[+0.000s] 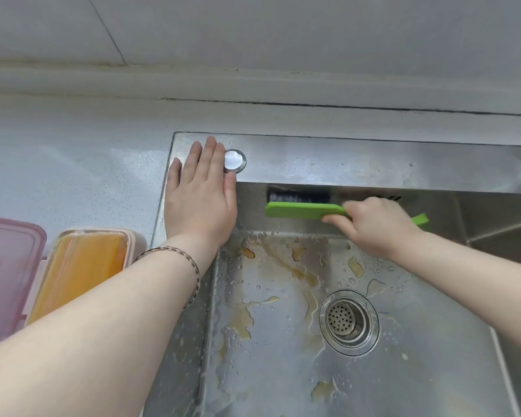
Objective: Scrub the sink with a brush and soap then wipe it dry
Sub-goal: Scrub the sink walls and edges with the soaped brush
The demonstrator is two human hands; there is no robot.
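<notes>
A stainless steel sink (358, 167) fills the right half of the view, its floor wet and smeared with yellowish-brown residue (241, 322). My right hand (373, 227) is shut on a green brush (301, 210), whose dark bristles press against the sink's back wall just under the rear ledge. My left hand (200, 194) lies flat with fingers together on the sink's back left corner, touching nothing else. A round metal strainer drain (348, 322) sits in the sink floor.
A round chrome cap (234, 160) sits on the rear ledge beside my left fingers. On the grey countertop (73, 164) at left stand a pink lidded box (6, 275) and a container with orange contents (82, 269). A tiled wall rises behind.
</notes>
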